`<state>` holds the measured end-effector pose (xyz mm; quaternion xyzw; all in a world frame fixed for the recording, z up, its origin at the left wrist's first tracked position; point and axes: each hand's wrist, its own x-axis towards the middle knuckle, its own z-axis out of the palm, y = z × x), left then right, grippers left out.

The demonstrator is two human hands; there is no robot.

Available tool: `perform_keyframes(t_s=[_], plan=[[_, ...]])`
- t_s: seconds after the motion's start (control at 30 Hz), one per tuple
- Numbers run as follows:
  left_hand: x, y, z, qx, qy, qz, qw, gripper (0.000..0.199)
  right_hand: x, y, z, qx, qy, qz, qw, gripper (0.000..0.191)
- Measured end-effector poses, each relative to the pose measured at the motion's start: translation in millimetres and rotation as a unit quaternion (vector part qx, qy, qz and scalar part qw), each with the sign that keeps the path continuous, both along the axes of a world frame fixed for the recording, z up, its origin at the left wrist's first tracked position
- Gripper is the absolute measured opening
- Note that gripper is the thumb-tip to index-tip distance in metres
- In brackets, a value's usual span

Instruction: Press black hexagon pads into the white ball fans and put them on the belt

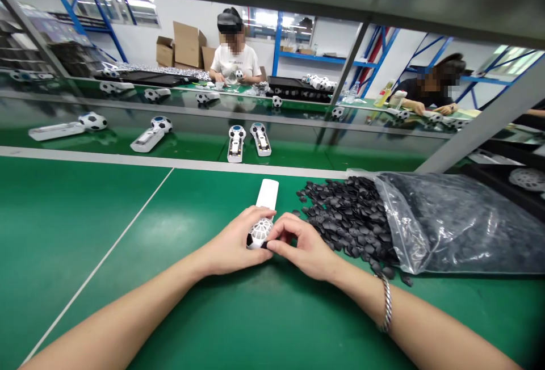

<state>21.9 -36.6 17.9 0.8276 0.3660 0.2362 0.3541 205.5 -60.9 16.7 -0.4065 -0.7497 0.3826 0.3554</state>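
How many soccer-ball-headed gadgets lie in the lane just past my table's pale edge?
4 visible: first gadget at far left, second gadget to its right, third gadget and fourth gadget close together near the middle. The slanted post at right may hide more.

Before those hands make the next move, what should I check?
1. Left hand steadying the soccer-ball head: ok, its grip curls around it.
2. Right hand holding a small black piece: ok, grip pinched beside the head.
3. That piece fully seated: cannot tell, mostly hidden.
4. Loose black pieces within reach: apparently ok, heaped near the right hand.
5. Clear plastic bag closed: not ok, pieces spill from its mouth.
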Motion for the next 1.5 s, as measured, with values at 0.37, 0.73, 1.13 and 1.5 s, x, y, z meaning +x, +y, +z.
perform_keyframes(t_s=[0.37, 0.73, 1.13, 1.5], plan=[[8.6, -5.4, 3.4, -0.054, -0.003, 0.038, 0.998, 0.059, -1.1, 15.1, -10.8, -0.240, 0.134, 0.031, 0.961, 0.028], [13.2, -6.0, 0.4, -0.038, -0.030, 0.053, 0.997, 0.052, -1.6, 16.5, -12.2, -0.235, 0.132, 0.034, 0.962, 0.030], [11.5, -4.8, -7.4, -0.039, -0.004, 0.134, 0.990, 0.057, 43.9, 39.2, -5.0, 0.121, -0.453, -0.176, 0.866, 0.014], [-16.8, 17.8, 9.9, -0.106, 0.038, 0.078, 0.991, 0.055, 45.0, 39.2, -5.9, 0.155, -0.502, -0.138, 0.840, 0.020]])
